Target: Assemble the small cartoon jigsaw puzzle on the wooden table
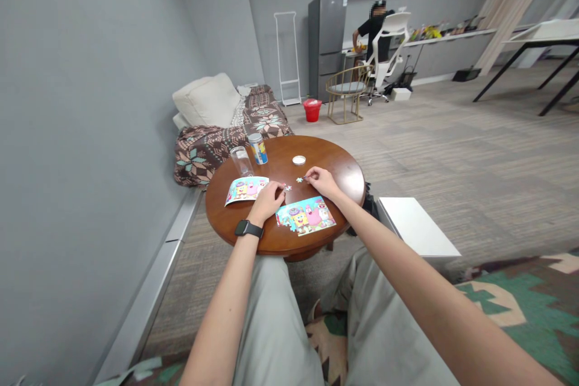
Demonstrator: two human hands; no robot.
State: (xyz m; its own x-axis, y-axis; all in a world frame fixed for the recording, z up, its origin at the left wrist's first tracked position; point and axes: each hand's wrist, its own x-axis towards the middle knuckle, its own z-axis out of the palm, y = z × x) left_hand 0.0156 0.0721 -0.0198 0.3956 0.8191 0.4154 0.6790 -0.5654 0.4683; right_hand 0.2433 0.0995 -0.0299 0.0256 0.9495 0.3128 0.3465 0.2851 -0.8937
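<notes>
Fingertips of the right hand [320,181] pinched a loose puzzle piece [299,180], likely light, thin cardboard best nipped by its edges, while the left hand [268,200] curled closed beside another piece [287,187].

Two bare arms with no sleeves to see. Black watch [248,228] with a dark square face and black band on the left wrist. Nothing worn on the right hand [322,181] or the left hand [268,199]. Light grey-green pants [271,319], loose and a bit wrinkly.

two puzzle pictures [306,215], one can [257,148], one glass [241,161]
</notes>
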